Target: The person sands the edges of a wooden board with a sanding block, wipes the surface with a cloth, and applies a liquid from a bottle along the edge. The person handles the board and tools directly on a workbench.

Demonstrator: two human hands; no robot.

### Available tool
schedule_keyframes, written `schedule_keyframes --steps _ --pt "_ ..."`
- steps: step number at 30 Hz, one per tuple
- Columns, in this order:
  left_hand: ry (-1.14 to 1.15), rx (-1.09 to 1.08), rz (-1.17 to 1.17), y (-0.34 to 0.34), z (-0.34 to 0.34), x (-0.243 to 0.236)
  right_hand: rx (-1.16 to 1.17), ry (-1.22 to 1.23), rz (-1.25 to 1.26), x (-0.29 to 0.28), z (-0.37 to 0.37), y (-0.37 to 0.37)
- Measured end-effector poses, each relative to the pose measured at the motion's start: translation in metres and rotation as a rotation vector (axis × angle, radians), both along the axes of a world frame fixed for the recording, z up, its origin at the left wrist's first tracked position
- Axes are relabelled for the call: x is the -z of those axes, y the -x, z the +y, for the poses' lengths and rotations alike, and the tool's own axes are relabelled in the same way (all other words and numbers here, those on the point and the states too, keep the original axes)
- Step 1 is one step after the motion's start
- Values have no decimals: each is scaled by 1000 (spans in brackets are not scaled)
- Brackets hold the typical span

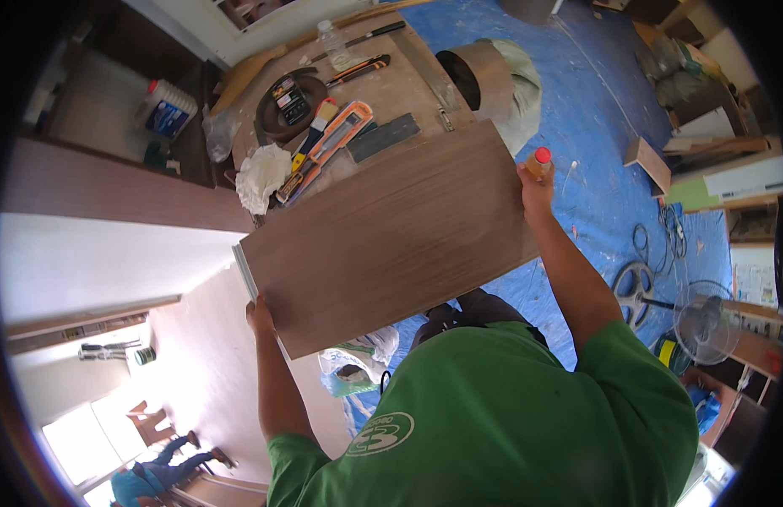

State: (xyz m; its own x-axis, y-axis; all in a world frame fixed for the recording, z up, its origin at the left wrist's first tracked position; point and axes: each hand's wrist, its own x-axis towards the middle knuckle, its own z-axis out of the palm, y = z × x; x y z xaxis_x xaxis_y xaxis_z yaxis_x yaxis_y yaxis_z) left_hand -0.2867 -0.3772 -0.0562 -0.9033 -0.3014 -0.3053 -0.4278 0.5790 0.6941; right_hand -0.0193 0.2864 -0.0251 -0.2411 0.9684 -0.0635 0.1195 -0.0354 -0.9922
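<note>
Wood panel [391,237]: brown board, held up between both hands.
Left hand [260,317]: fingers closed on its lower corner.
Right hand [535,188]: curled on far edge, red-capped bottle [538,160] pinched above.

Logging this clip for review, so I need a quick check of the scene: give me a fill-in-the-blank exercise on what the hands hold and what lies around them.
1. Both hands carry a large brown wood-grain ____ between them.
2. The right hand, at the panel's far edge, also holds a small bottle with a ____ cap.
3. The left hand grips the panel's near ____ corner.
4. The floor below is covered with a ____ tarp.

Missing words: panel; red; left; blue
</note>
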Motion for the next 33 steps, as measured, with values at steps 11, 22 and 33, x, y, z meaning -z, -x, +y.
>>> schedule_keyframes --steps 11,22,33 --pt "144 85 -76 -5 38 -34 -75 -178 -100 -14 29 -26" --pt "-101 876 504 -55 159 -7 -68 -263 -529 -99 19 -168" --pt "-125 1304 613 -163 377 -58 -273 649 563 -117 -18 -257"
